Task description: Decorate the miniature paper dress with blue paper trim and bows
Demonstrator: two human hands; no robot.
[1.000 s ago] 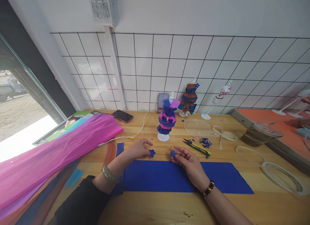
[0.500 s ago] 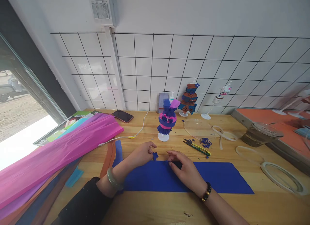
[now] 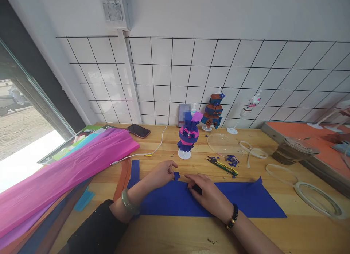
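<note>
My left hand (image 3: 162, 173), with a jade bangle on the wrist, has its fingers curled at the edge of a small blue flower-shaped cutout (image 3: 177, 176). My right hand (image 3: 203, 190), wearing a dark bead bracelet, rests over a long blue paper strip (image 3: 237, 199), fingers bent and partly apart; a small black object (image 3: 197, 189) shows beneath them. Just beyond the hands stands a small blue and pink ruffled figure (image 3: 188, 135) on a white base. Yellow-and-green snips (image 3: 222, 165) lie to the right, beside blue scraps (image 3: 232, 160).
Pink paper (image 3: 90, 155) and other coloured sheets cover the left side. A phone (image 3: 139, 131) and white cable (image 3: 155, 150) lie behind. An orange-and-blue figure (image 3: 213, 112) stands at the back; a lidded cup (image 3: 294, 151) and ribbon rolls (image 3: 318, 201) are at right.
My right hand has shifted slightly left, its index finger reaching nearer the cutout. The cutout has moved slightly right, and the strip's far right corner now curls up.
</note>
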